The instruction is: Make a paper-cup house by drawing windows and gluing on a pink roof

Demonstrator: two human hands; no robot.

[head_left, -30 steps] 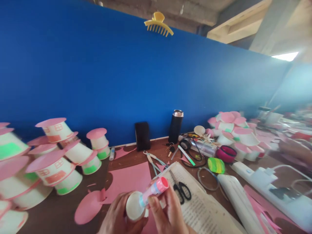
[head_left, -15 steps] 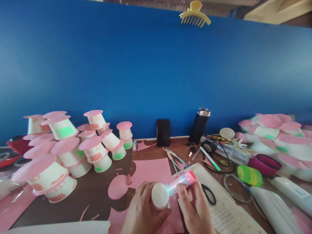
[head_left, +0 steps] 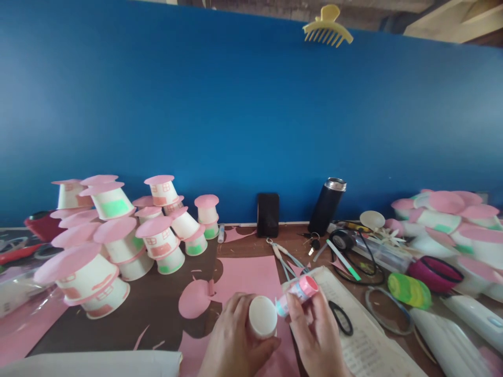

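Observation:
My left hand is wrapped round a white paper cup, whose pale round end faces me. In my right hand is a glue stick with a pink end and a blue-and-white label. Its left tip is right beside the cup's rim; whether they touch I cannot tell. Under both hands lies pink paper with round pieces cut out of it. A pink paper disc rests on the table left of my left hand.
Stacked paper-cup houses with pink discs stand at the left, and more cups are heaped at the right. Along the blue partition are a phone and a black flask. Dividers and an open book lie nearby.
The whole view has shifted slightly, so things appear a little further right. My left hand still holds the cup and my right hand the glue stick, its tip still at the rim.

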